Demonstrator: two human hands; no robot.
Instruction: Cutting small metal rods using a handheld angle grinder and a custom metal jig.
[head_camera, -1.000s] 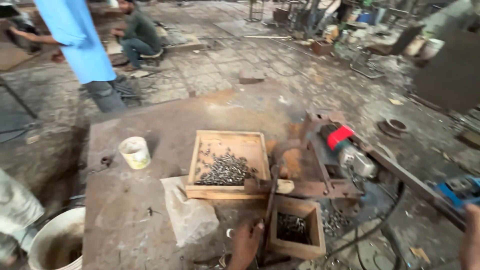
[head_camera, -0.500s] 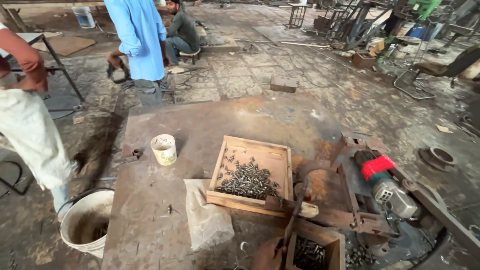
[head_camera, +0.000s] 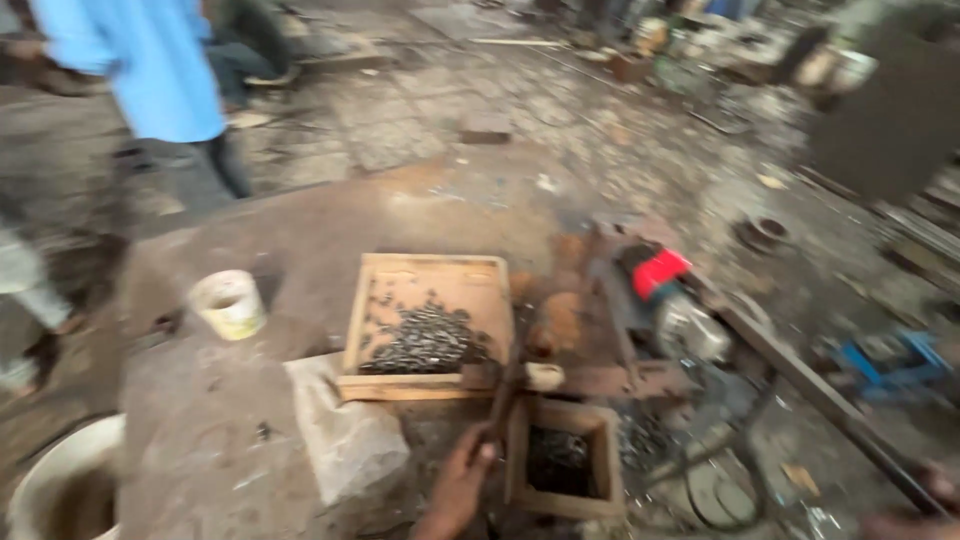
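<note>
My left hand (head_camera: 458, 488) is at the bottom middle, closed around the lower end of a rusty lever (head_camera: 503, 395) that rises toward a rusty machine frame (head_camera: 600, 378). To the right of that hand stands a small wooden box (head_camera: 606, 462) with dark metal bits inside. Beyond the hand, a larger wooden tray (head_camera: 358, 318) holds a heap of small dark metal pieces (head_camera: 425, 343). A blurred shape at the bottom right corner may be my right hand (head_camera: 925, 500); its grip cannot be made out.
A red and silver motor (head_camera: 672, 292) sits on the machine. On the worn metal table (head_camera: 200, 420) are a white cup (head_camera: 228, 303) and a white sack (head_camera: 345, 445). A white bucket (head_camera: 55, 485) stands at lower left. A person in a blue shirt (head_camera: 140, 70) stands behind.
The view has swung and blurred. My left hand stays on the lever. The person in blue has shifted toward the top left of the view.
</note>
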